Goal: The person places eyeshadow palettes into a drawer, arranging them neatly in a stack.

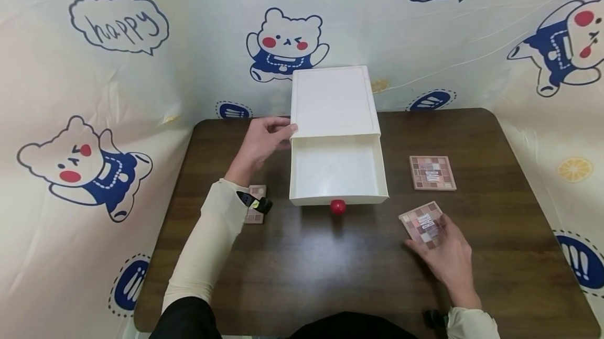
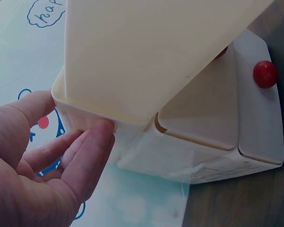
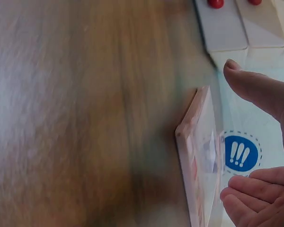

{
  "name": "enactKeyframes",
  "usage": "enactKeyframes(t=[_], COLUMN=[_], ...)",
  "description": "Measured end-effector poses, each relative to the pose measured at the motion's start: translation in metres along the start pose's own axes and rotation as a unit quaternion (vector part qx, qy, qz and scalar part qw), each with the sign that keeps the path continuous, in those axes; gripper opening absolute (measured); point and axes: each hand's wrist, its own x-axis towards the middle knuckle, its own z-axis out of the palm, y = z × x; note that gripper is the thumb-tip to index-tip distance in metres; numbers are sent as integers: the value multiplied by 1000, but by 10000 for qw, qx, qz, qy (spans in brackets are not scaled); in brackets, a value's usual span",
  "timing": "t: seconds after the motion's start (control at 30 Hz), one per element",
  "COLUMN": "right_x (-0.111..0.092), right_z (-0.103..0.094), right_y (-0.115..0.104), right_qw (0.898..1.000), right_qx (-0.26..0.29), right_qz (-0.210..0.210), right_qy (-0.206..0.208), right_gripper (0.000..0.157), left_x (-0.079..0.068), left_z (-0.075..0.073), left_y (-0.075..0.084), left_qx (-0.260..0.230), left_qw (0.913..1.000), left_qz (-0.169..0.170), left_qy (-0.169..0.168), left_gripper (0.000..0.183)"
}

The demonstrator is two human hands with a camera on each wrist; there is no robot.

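A white drawer cabinet (image 1: 335, 100) stands at the back of the table. Its top drawer (image 1: 337, 170), with a red round knob, is pulled out and shows a plain white floor. My left hand (image 1: 267, 142) touches the cabinet's left side near the front edge, thumb at the upper edge and fingertips against the wall. On the right, an eyeshadow palette (image 1: 420, 223) lies turned at an angle. Around its right and near edges my right hand (image 1: 445, 252) is spread; in the right wrist view the thumb stands apart from the palette (image 3: 184, 146) and the fingers hover by its clear lid.
Farther back on the right lies another palette (image 1: 433, 173). A third palette (image 1: 255, 216) is partly hidden under my left wrist strap. More red knobs (image 2: 265, 74) sit on the lower drawer fronts. Printed cloth (image 1: 207, 30) hangs behind the dark wooden table (image 1: 302, 286).
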Motion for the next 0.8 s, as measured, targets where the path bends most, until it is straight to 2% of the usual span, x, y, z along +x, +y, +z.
enactKeyframes(t=[0.2,0.43,0.67,0.8], right_x=[0,-3,-10,-13], right_z=[2,-1,-2,-2], right_y=[11,20,27,30], right_qw=[9998,9995,9987,9985], right_qx=[-139,-226,-238,-290], right_qz=[-39,208,384,343], right_qy=[106,-64,-252,-326], right_gripper=[111,118,132,135], left_x=[2,2,1,0], left_z=[0,0,0,1], left_y=[-1,2,3,2], left_qx=[57,64,13,43], left_qw=[10000,10000,10000,10000], left_qz=[-19,-49,-10,-32], left_qy=[0,-9,-37,-25], left_gripper=[43,43,42,43])
